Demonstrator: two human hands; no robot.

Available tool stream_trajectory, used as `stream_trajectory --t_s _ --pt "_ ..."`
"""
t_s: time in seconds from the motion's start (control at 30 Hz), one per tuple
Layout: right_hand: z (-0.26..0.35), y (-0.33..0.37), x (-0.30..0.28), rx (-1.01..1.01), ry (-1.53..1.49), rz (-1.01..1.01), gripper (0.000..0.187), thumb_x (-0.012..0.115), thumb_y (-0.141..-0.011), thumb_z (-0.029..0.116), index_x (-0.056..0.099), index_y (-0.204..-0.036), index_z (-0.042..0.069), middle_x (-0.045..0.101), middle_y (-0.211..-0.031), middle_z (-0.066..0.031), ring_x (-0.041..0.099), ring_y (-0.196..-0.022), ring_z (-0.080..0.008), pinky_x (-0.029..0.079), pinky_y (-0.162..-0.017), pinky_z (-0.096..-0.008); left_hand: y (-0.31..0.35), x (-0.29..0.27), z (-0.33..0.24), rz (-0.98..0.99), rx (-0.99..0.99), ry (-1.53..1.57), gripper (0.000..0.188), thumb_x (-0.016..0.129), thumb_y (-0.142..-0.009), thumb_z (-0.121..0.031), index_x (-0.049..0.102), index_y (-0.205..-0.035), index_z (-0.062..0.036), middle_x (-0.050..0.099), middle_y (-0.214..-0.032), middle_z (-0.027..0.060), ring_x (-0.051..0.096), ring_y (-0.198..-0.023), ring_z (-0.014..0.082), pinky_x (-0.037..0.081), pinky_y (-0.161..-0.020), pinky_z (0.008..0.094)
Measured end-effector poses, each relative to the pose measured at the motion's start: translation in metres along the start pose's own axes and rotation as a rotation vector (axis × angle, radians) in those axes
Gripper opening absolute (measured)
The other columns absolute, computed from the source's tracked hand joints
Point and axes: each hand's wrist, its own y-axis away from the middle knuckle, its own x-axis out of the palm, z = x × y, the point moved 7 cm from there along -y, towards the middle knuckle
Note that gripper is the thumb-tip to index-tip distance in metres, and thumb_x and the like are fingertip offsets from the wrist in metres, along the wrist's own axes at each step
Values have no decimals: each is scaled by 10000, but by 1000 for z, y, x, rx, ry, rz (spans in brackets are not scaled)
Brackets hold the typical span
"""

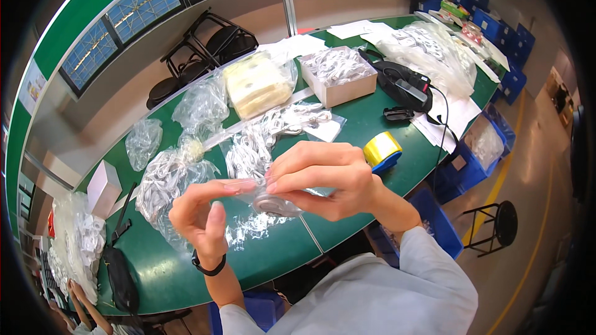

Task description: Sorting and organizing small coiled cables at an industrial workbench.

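Your right hand (338, 180) pinches the bag (288, 209), a coil (268, 203) inside, above the table's (267, 267) near edge; your left hand (197, 218), thumb parted, touches its film. Weak left support could let it twist and drop. Cables (248, 156) crowd beyond; tape (382, 149) sits rightward.

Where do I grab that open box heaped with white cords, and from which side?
Probably by its upright left and right walls, reaching from the near side: left hand on one, right hand on the other. The white cords heap up in the open box, so avoid grasping from above. The black bag crowds its right side.
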Motion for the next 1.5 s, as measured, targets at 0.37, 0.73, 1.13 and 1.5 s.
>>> stream_trajectory --t_s 0.37,0.73,1.13,1.5 --pt "2 2 7 2 93 -3 300 726 -720 -131 731 -992 -4 715 -939 -125 717 -885 -271 587 -773 -343 0 10 25 -17 -319 -25 168 798 -765 24 712 -909 28 732 -939 149 692 -875 201 542 -812 303" --pt "-47 9 -24 391 -8 -139 49 737 -831 8 710 -866 -14 707 -861 -90 672 -805 -184 526 -762 -292 -4 -8 28 -192 -294 -55 94 670 -917 -7 732 -933 63 732 -884 129 694 -786 167 560 -707 275" --pt "-229 -15 -160 446 822 -215 194 717 -867 179 741 -933 -2 732 -805 -131 692 -726 -218 527 -682 -330 -14 -8 37 -91 -352 -198 355 540 -1027 -257 700 -1169 26 738 -1033 145 720 -921 212 567 -761 304" --pt "-272 63 -32 367 1028 377 291 754 -765 301 713 -864 31 697 -894 -205 675 -840 -380 532 -749 -511 -9 -22 73 -9 -511 -290 265 643 -973 -161 698 -1151 27 744 -1018 132 709 -914 172 530 -814 287"
